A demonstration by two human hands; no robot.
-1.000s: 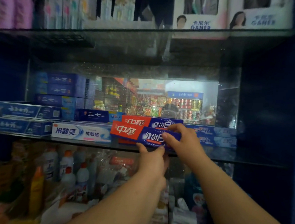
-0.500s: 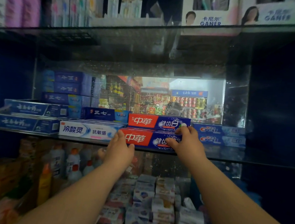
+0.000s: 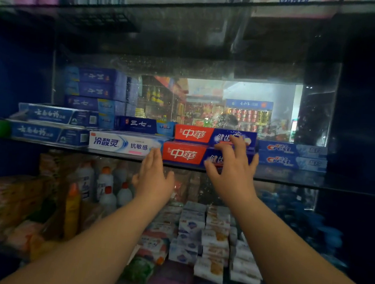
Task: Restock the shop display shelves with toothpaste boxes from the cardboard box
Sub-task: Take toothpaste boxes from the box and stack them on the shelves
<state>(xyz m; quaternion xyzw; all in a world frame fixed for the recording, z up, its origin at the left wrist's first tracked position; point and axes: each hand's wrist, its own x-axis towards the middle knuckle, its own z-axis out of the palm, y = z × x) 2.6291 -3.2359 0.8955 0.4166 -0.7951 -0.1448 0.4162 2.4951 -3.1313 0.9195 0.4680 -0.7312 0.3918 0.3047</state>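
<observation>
Two red-and-blue toothpaste boxes lie stacked on the glass shelf (image 3: 292, 177): a lower front box (image 3: 182, 153) and an upper box (image 3: 194, 133) behind it. My right hand (image 3: 231, 168) is spread open over their blue right ends, fingers apart, gripping nothing. My left hand (image 3: 153, 179) is held flat and open just below the lower box's left end, fingertips near the shelf edge. The cardboard box is out of view.
A white toothpaste box (image 3: 123, 144) lies left of the red pair, blue boxes (image 3: 46, 133) farther left, Crest boxes (image 3: 292, 155) to the right. Stacked dark-blue boxes (image 3: 96, 88) stand behind. Bottles (image 3: 105, 186) and small packets (image 3: 214, 237) fill the shelf below.
The red box that both hands held now lies on the shelf. My right hand has let go and spread open; my left hand dropped away, then rose near the box's left end.
</observation>
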